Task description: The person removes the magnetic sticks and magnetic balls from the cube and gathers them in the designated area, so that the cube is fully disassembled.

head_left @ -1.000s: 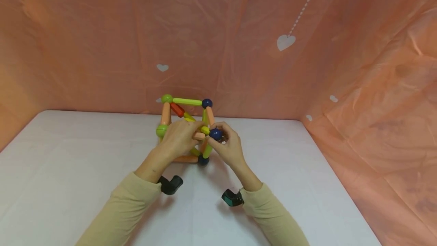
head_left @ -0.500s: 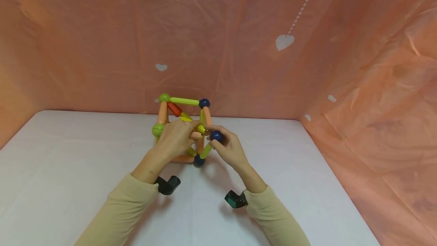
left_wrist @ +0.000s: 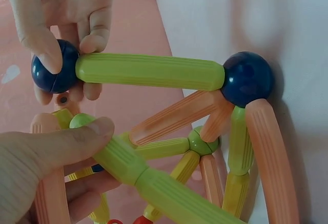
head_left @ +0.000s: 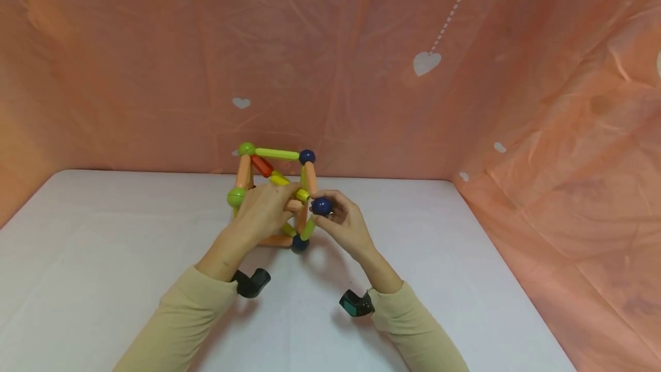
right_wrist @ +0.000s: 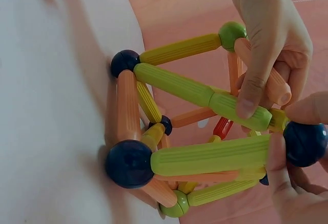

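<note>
A frame of magnetic building rods and balls stands on the table, with dark blue and green balls at its corners. My left hand (head_left: 262,211) pinches several rod ends together. Its thumb lies on a light green rod (left_wrist: 120,160), close to an orange rod (right_wrist: 269,75) and a yellow rod end (head_left: 303,194). In my right hand (head_left: 345,223), thumb and fingers grip a blue ball (left_wrist: 55,66). This ball sits on the end of another light green rod (left_wrist: 151,72), which joins a lower blue ball (left_wrist: 248,79). A small gap separates the held ball from the bunched ends.
The frame rests on a white table (head_left: 129,245) near its back edge. Behind hangs an orange cloth (head_left: 289,62) with white hearts. A dark wrist camera (head_left: 253,283) is on the left wrist and another camera (head_left: 356,303) on the right.
My right hand has drawn the blue ball slightly right from the rod ends, then brought it a little back left. The left hand keeps its pinch.
</note>
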`<action>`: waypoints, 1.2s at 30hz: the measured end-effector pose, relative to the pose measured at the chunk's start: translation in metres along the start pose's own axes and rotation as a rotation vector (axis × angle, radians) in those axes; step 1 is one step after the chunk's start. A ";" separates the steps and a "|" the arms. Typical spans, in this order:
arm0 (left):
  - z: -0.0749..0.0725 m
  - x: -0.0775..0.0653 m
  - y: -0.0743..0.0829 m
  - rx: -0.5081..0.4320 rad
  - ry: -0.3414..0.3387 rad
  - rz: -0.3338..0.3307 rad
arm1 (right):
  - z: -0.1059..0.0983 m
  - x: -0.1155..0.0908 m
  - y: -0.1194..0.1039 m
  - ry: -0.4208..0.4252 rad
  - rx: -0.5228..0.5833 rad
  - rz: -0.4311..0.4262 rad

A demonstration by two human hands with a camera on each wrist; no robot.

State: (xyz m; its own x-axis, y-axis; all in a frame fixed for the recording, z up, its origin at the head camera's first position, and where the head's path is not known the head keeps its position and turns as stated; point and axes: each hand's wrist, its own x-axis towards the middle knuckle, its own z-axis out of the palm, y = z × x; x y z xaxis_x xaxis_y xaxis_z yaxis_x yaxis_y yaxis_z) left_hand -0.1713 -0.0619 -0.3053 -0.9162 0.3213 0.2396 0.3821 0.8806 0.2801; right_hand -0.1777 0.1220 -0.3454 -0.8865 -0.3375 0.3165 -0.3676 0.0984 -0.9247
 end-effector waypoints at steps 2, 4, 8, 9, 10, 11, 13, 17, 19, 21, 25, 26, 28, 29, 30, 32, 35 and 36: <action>0.000 -0.001 0.000 0.000 0.002 0.001 | 0.000 0.000 0.000 0.006 -0.008 0.004; 0.000 -0.002 0.000 0.002 0.005 0.002 | 0.000 -0.001 0.000 0.012 -0.008 0.011; 0.000 -0.003 0.001 0.007 0.008 0.003 | 0.001 -0.002 -0.002 0.030 -0.005 0.025; 0.000 -0.003 0.001 0.007 0.009 0.004 | 0.002 -0.002 -0.003 0.032 -0.008 0.032; 0.000 -0.003 0.001 0.004 0.008 0.003 | 0.002 -0.003 -0.003 0.033 -0.008 0.042; 0.000 -0.003 0.001 0.003 0.007 0.002 | 0.002 -0.003 -0.004 0.034 -0.007 0.047; 0.000 -0.003 0.001 0.001 0.008 0.002 | 0.003 -0.003 -0.005 0.032 -0.007 0.058; 0.001 -0.002 0.001 -0.007 0.022 0.000 | 0.003 -0.004 -0.007 0.016 0.029 0.061; 0.001 -0.002 0.000 -0.015 0.019 -0.009 | 0.003 -0.004 -0.006 -0.002 0.063 0.069; 0.001 -0.003 -0.001 -0.023 0.009 -0.020 | 0.003 -0.005 -0.007 -0.018 0.093 0.083; 0.000 -0.004 -0.002 -0.023 -0.002 -0.024 | 0.003 -0.004 -0.008 -0.038 0.116 0.086; 0.000 -0.004 -0.003 -0.022 -0.001 -0.024 | 0.003 -0.004 -0.008 -0.044 0.127 0.085; 0.000 -0.004 -0.004 -0.020 0.002 -0.021 | 0.003 -0.004 -0.009 -0.060 0.155 0.079; 0.000 -0.004 -0.004 -0.021 0.003 -0.021 | 0.003 -0.004 -0.010 -0.064 0.171 0.080; 0.000 -0.004 -0.005 -0.023 0.001 -0.023 | 0.004 -0.005 -0.010 -0.063 0.182 0.080; 0.000 -0.003 -0.005 -0.025 -0.007 -0.025 | 0.003 -0.006 -0.010 -0.037 0.193 0.086; 0.000 -0.003 -0.004 -0.014 -0.017 -0.029 | 0.001 -0.006 -0.009 0.060 0.184 0.099; 0.001 -0.004 -0.003 -0.008 -0.023 -0.032 | 0.000 -0.006 -0.008 0.095 0.177 0.105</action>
State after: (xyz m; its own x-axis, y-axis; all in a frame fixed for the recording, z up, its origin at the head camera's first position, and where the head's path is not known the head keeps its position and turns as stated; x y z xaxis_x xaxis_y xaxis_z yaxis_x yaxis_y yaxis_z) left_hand -0.1694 -0.0656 -0.3077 -0.9303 0.3012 0.2091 0.3536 0.8878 0.2944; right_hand -0.1694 0.1231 -0.3398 -0.9428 -0.2439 0.2272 -0.2241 -0.0407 -0.9737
